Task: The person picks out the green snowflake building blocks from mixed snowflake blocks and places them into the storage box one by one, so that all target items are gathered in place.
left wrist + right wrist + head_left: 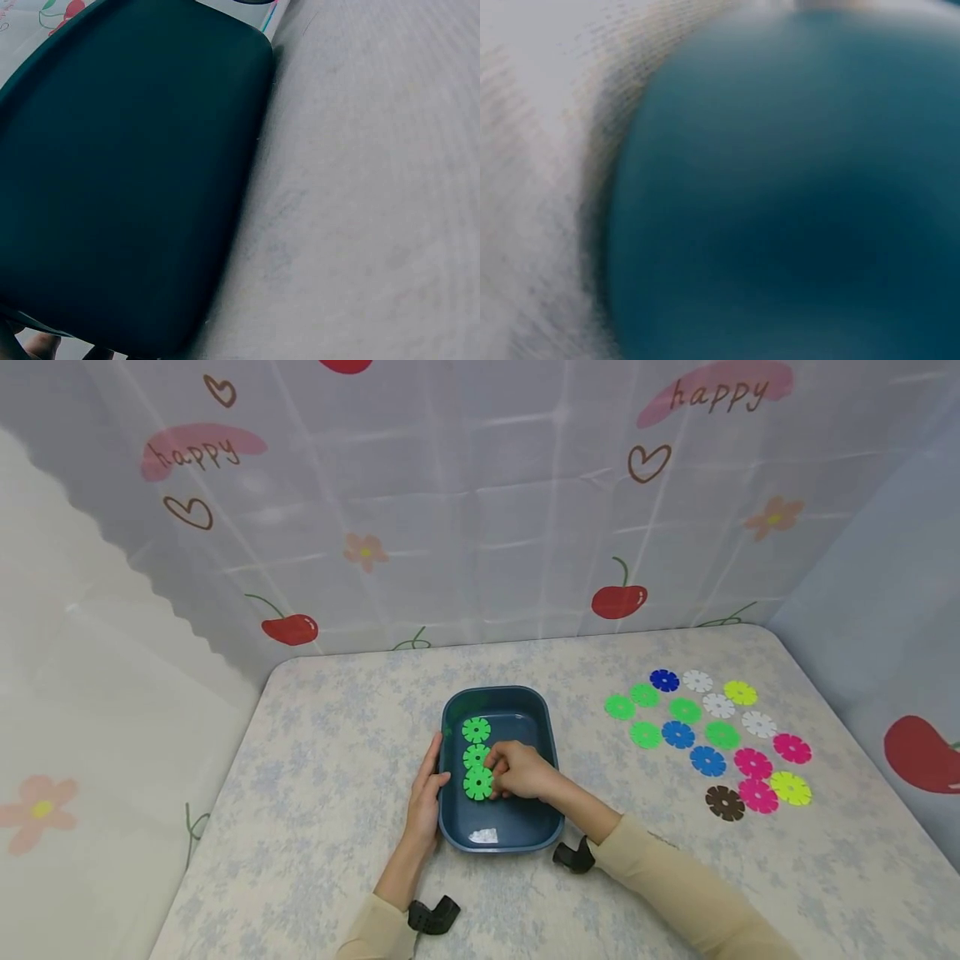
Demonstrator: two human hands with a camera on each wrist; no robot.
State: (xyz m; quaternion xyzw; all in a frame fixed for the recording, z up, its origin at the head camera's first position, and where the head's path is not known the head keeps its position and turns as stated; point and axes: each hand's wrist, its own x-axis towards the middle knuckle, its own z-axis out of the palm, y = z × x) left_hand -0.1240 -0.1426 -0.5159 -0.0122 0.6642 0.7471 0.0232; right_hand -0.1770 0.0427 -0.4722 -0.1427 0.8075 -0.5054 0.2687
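A dark blue tray (517,827) stands on the table in the head view. My left hand (424,797) holds its left wall, thumb at the rim and fingers along the outside; the left wrist view shows the tray's outer wall (135,172) with fingertips at the bottom. Inside the tray, my right hand (521,770) pinches the right edge of a green notched plastic disc (477,783). Two more green discs, a far one (476,730) and a middle one (475,755), line up beyond it. In the right wrist view the blue tray wall (780,187) fills most of the picture, blurred.
Several notched discs lie spread at the table's right, among them a dark blue one (664,680), a brown one (724,802) and a yellow one (791,787). A printed curtain (480,527) hangs behind the patterned table (322,760). Each wrist wears a black camera mount.
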